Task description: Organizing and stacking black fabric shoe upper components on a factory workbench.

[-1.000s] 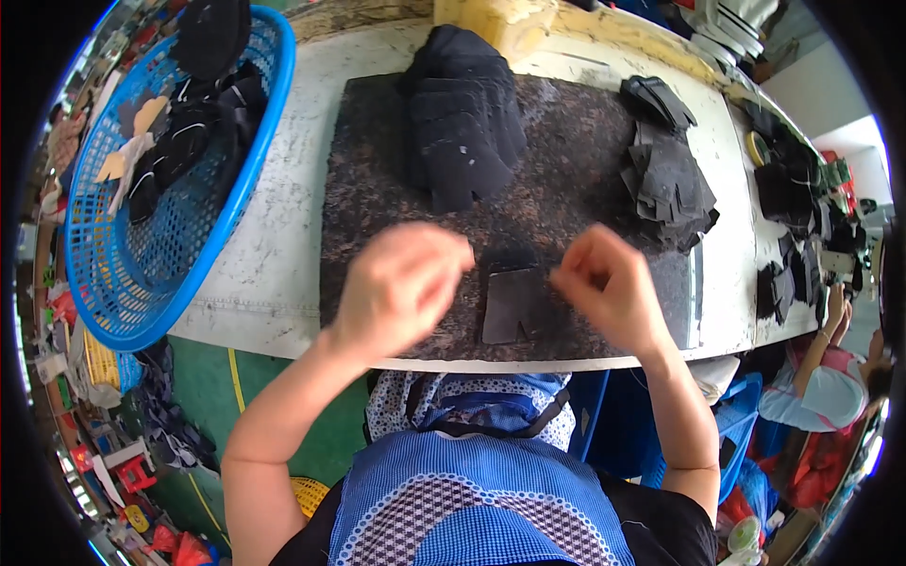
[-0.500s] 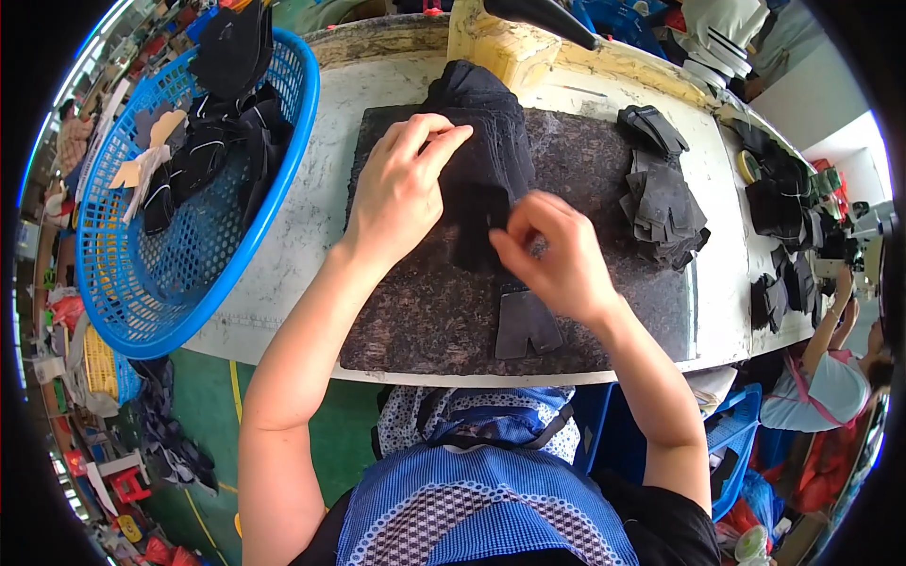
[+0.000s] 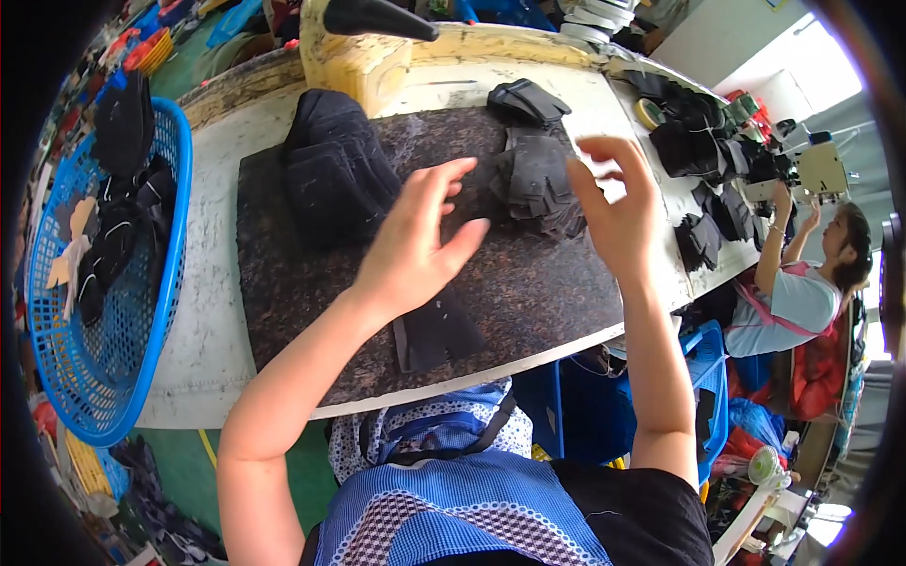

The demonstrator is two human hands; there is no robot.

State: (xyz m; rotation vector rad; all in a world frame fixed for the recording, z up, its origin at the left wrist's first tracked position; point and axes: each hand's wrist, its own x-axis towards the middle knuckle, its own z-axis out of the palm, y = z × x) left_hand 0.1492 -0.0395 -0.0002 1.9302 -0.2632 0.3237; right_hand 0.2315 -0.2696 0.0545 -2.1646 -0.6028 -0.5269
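Observation:
My left hand (image 3: 420, 231) hovers over the dark board (image 3: 528, 292), thumb and fingers apart, with nothing in it. My right hand (image 3: 623, 203), also open, is just right of a loose pile of dark grey cut pieces (image 3: 538, 184); its curled fingers and thumb are spread apart. Left of my left hand lies a thick stack of black fabric pieces (image 3: 335, 179). Near the board's front edge, a flat dark piece with a notched end (image 3: 434, 338) lies partly behind my left wrist. A smaller bundle of black pieces (image 3: 528, 101) sits beyond the grey pile.
A blue plastic basket (image 3: 175, 274) with black pieces stands at the left. A yellowish block (image 3: 354, 66) with a black, handle-like part (image 3: 382, 17) rises at the back. More black bundles (image 3: 698, 141) lie at the right, where a person (image 3: 793, 292) works. Blue crates (image 3: 713, 363) stand below.
The view has turned right, so the table's things appear farther left. Both hands have moved from the black stack toward the grey pile, and the fingers of my left hand have spread.

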